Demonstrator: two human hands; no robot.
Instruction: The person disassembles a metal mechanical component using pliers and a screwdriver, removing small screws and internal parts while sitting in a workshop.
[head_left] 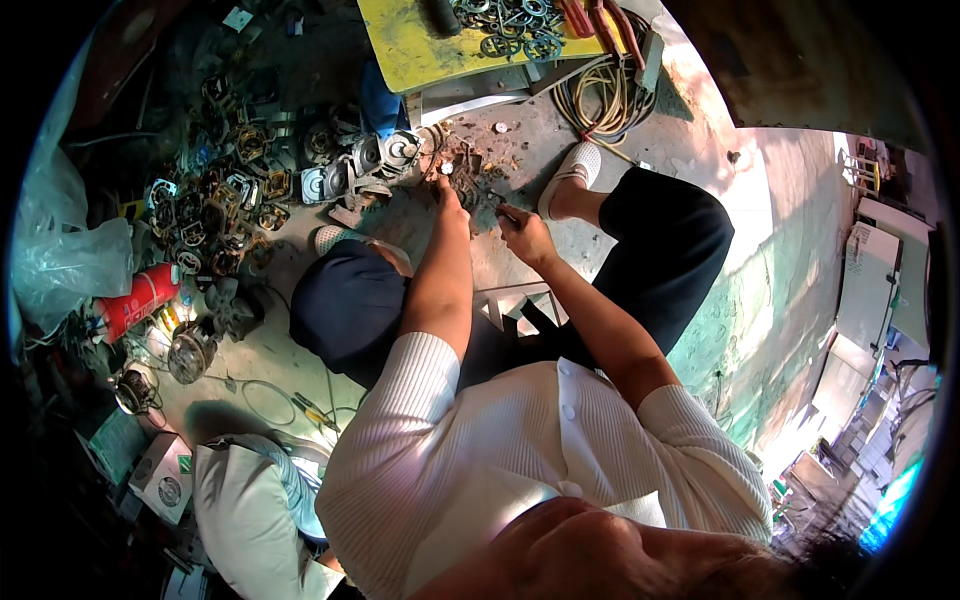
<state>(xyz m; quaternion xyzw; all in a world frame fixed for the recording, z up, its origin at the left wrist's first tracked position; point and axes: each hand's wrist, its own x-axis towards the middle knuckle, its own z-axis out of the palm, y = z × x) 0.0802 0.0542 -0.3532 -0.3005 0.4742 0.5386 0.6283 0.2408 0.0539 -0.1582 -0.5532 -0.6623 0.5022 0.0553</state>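
Stained, worn floor [720, 290] runs beneath everything, and on it, between the person's shoes [582, 165], lies a dark, rusty-looking part [468, 168] ringed with brown crumbs [510, 158]. The left hand [452, 203] reaches down to its near side, fingers bent; whether they grip it cannot be told. The right hand [528, 238] is closed around a dark-handled tool [511, 215] just beside the part. Metal housings [367, 155] stand left of it, before a dim heap of similar pieces [220, 205]. Ahead, a scuffed yellow board [420, 45] bears metal rings [503, 45], with coiled cable [603, 100] beside it. Clear plastic [75, 260] fills the far left, next to a red cylinder [145, 298] printed with pale lettering. Nearer, a white box [152, 465] shows a dark round print and a green label [185, 464], too small to read. Pale panels [868, 280] line the right, one with faint dark marking.
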